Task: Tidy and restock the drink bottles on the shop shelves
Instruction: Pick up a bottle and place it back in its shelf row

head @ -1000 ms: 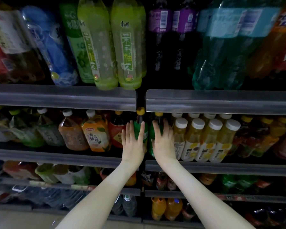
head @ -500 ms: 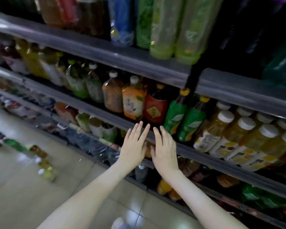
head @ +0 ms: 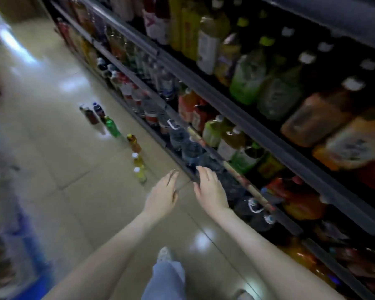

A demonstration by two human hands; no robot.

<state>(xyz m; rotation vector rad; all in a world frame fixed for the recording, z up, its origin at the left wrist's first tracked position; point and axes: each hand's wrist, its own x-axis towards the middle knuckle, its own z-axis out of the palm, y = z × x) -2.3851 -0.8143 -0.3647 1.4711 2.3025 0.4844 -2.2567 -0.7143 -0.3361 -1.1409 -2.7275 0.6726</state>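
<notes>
Change over the last second: no longer pressing the two green bottles on the mid shelf; now off the shelf face and down low, view swung along the aisle. Grip: left hand (head: 162, 195) flat, fingers straight and close together, holding nothing. Same for right hand (head: 210, 191), fingers relaxed, slightly spread, empty; fingertips at or just short of the bottom shelf edge (head: 189, 175), contact not resolvable through blur. Reads as straightening of that section finished and a switch to restocking, with next stock likely from the floor row. Judgement only.

Task items: loose bottles (head: 136, 159) standing on the floor (head: 63, 169), ahead and left of the left fingertips, apart from both hands, strung in a line running away from them. Count: six plain. Two yellow with white caps nearest the left hand, then one amber, one green, two dark farthest out. Maybe a seventh clear one beside the green; too smeared to confirm. Large water bottles (head: 191, 148) on the lowest shelf just beyond the right fingertips: at least three, rest hidden or blurred. Long shelf rail (head: 268, 135) right of and above the right hand: stocked bottles behind it too blurred to count. Hands: two, both empty.
</notes>
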